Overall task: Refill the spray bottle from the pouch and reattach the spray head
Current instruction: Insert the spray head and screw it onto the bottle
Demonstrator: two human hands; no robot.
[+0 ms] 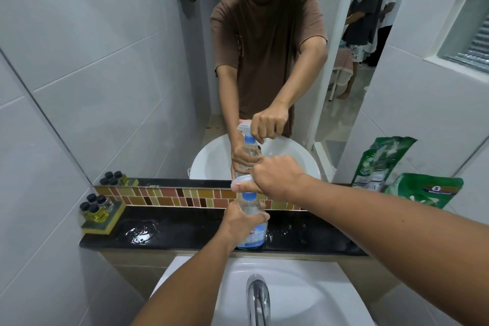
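A clear spray bottle [252,230] with a blue label stands upright on the black ledge [185,233] behind the sink. My left hand [242,221] wraps around its body. My right hand [275,177] closes over the white spray head [239,182], which sits on top of the blue collar [248,196] at the bottle's neck. The green refill pouch [423,189] leans against the wall at the right end of the ledge, apart from both hands. The mirror behind repeats the bottle and both hands.
Several small dark-capped bottles rest on a yellow sponge [102,216] at the ledge's left end. Water puddles [140,231] lie on the ledge. The white sink [304,296] and chrome tap [258,296] are directly below. Two people are reflected in the mirror at upper right.
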